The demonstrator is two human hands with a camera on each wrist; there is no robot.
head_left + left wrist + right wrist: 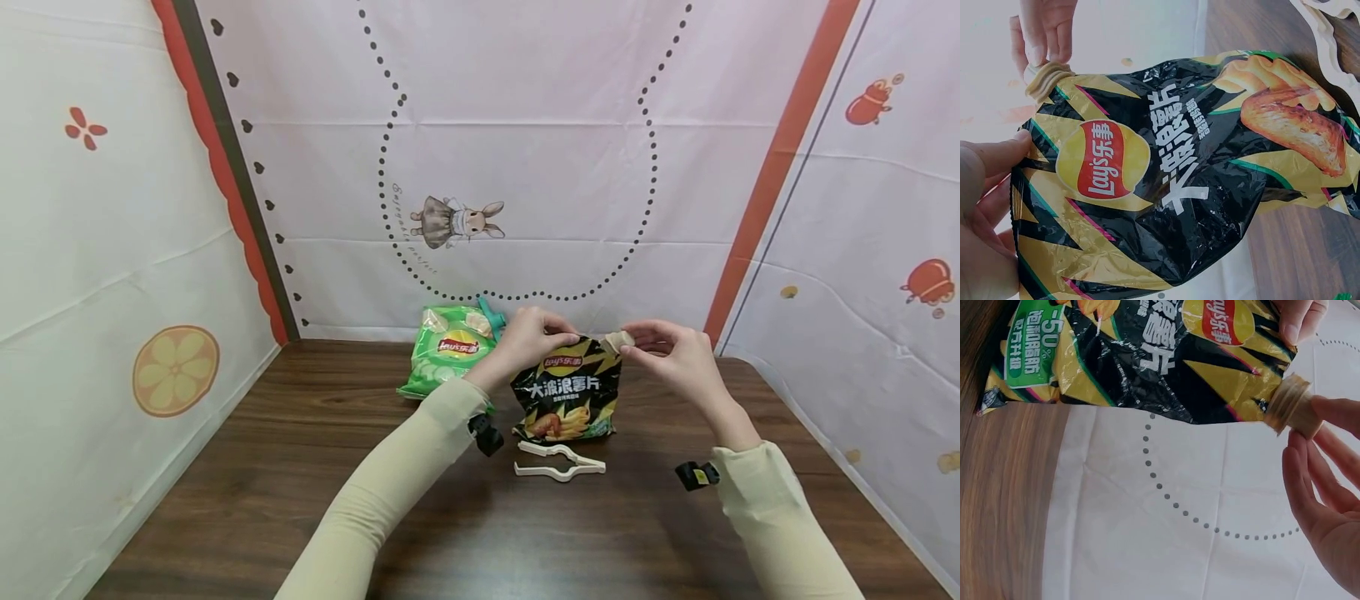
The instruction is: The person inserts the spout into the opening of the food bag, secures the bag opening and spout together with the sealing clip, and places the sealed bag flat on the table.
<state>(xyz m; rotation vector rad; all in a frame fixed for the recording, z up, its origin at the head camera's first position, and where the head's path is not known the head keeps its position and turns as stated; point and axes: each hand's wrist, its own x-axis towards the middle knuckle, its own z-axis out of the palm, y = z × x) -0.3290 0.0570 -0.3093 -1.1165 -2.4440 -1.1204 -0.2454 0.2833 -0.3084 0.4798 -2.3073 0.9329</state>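
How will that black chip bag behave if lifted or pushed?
The black chip bag probably flexes and crumples; its surface is creased. It's likely a bit slippery, judging by its glossy highlights. It may tip if released: it's upright, with the left hand pinching its top edge.

Blk/gold Lay's bag [566,390], upright on wood tbl [225,483] — beige ridged piece [1287,402], at top R corner

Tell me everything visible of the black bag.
The black bag looks like glossy, creased film, with gold patches, a Lay's logo, white lettering and pictured food. It is upright behind the white clip. The left hand grips its top edge; the right hand holds the beige ribbed piece at a top corner.
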